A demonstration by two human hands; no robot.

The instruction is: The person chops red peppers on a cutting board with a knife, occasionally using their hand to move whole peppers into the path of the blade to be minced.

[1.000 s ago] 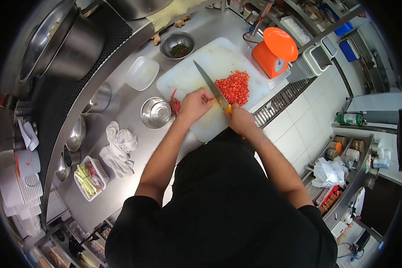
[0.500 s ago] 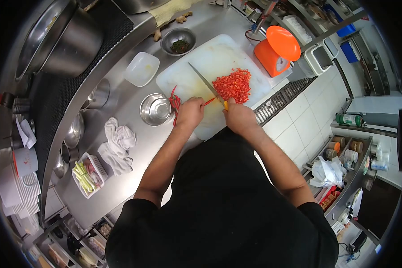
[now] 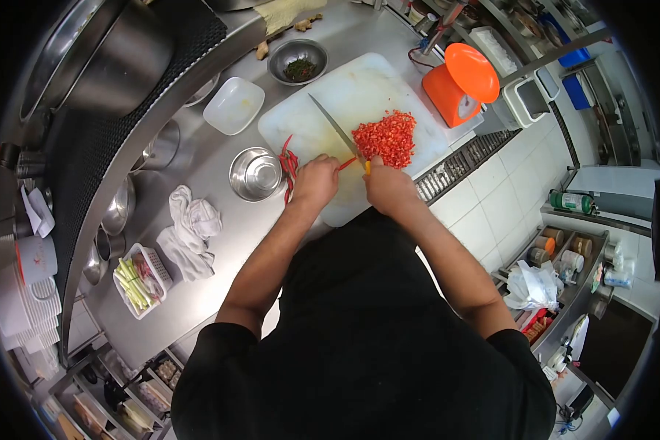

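My right hand (image 3: 391, 191) is closed around the yellow handle of a long kitchen knife (image 3: 333, 125), whose blade points up and left across a white cutting board (image 3: 286, 121). My left hand (image 3: 317, 182) pinches a red chili pepper (image 3: 347, 163), its tip sticking out against the blade near the handle. To the right of the blade lies a heap of chopped red chili (image 3: 386, 138). Several whole red chilies (image 3: 289, 164) rest at the board's left edge, just beside my left hand.
Left of the board stand a round steel bowl (image 3: 256, 174) and a white dish (image 3: 233, 106). A steel bowl with dark green bits (image 3: 298, 61) sits beyond. An orange scale (image 3: 447, 95) stands at the far right. A white cloth (image 3: 191, 227) and a basket (image 3: 158, 268) lie at left.
The view has shifted slightly. Both hands stay in nearly the same place, with the knife and the chili pepper still held.
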